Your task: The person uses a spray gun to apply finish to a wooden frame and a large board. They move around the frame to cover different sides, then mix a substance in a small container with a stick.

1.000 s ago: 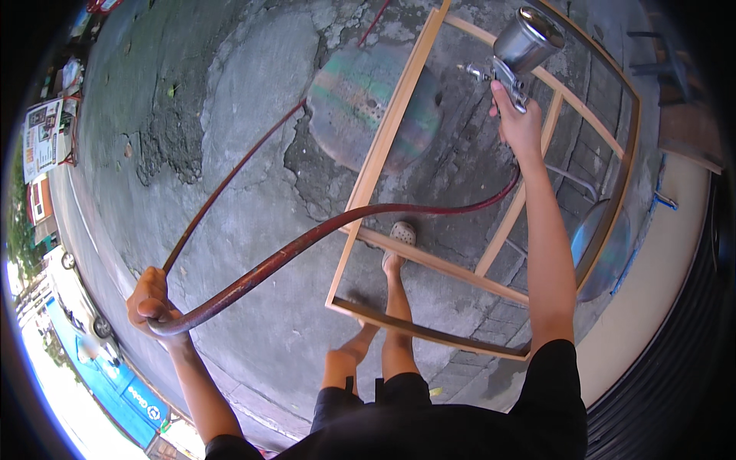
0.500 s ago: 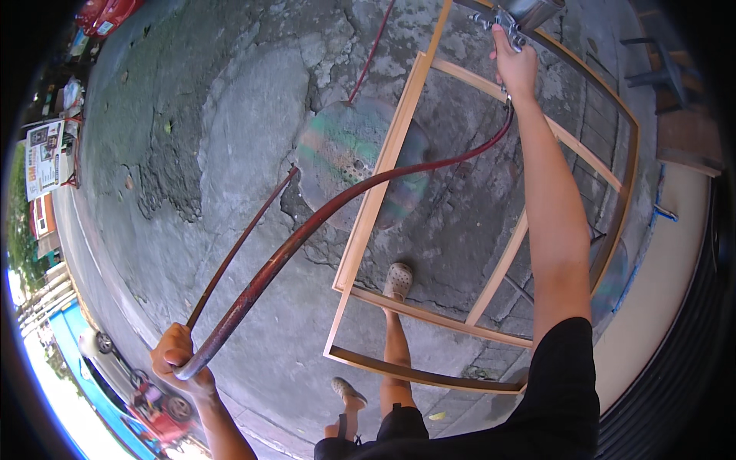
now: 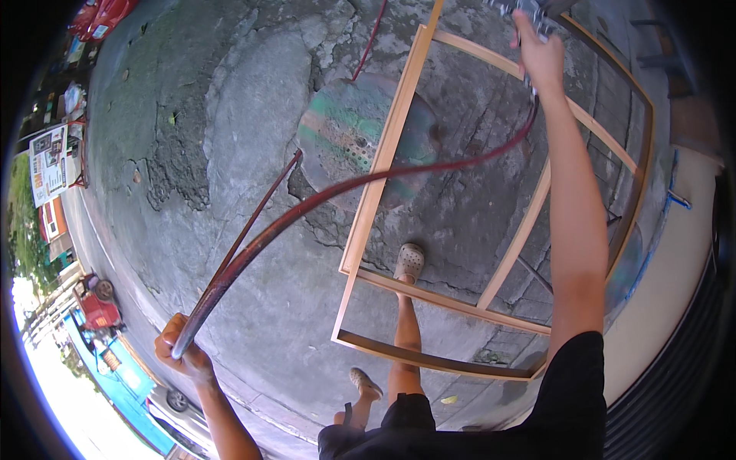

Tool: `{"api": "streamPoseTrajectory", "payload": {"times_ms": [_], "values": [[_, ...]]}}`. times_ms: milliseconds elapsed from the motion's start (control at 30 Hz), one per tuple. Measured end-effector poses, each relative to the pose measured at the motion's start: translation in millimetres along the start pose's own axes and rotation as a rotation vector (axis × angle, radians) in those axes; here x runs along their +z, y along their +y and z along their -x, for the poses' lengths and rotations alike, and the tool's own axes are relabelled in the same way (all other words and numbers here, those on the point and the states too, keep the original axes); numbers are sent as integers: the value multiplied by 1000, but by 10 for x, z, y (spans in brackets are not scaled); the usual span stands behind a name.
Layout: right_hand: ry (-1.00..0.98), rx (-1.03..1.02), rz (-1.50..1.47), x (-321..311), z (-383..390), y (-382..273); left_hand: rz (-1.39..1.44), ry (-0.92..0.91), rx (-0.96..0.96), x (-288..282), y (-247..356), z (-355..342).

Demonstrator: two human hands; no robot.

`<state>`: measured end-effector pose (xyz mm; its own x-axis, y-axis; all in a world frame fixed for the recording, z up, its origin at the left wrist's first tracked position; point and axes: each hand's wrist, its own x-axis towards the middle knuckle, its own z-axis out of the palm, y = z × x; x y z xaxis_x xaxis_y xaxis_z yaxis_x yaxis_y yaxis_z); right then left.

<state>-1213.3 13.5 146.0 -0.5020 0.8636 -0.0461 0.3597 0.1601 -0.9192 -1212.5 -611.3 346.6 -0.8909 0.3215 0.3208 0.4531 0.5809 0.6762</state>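
Note:
My right hand is stretched out toward the far right, closed around the handle of a metal spray gun. The gun's cup is partly cut off by the upper edge. From its lower end a dark red hose curves back across to my left hand, whose fingers are wrapped round a bend of it at the lower left. A light wooden frame with crossbars stands under my right arm, and the hose passes over its left beam. The gun is beyond the frame's far crossbar.
My feet in beige clogs are by the frame's near end. Cracked concrete surrounds a round, green-stained patch. A low wall runs along the right. Vehicles, including a red one, are on the street at left.
My right hand and the spray gun have moved right and slightly farther away. My left hand still grips the hose, shifted up a little. Vehicles on the street at left have changed places.

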Motion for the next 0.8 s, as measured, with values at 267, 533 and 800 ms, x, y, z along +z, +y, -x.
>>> {"api": "streamPoseTrajectory", "payload": {"times_ms": [267, 533, 800], "values": [[-314, 282, 6, -595, 2150, -119, 84, -76, -15, -555, -510, 276], [-427, 98, 39, -816, 3811, -59, 83, -180, -98, -1005, -916, 634], [-433, 110, -19, -789, 5243, -88, 5, -246, 58, -1308, -1331, 859]]}}
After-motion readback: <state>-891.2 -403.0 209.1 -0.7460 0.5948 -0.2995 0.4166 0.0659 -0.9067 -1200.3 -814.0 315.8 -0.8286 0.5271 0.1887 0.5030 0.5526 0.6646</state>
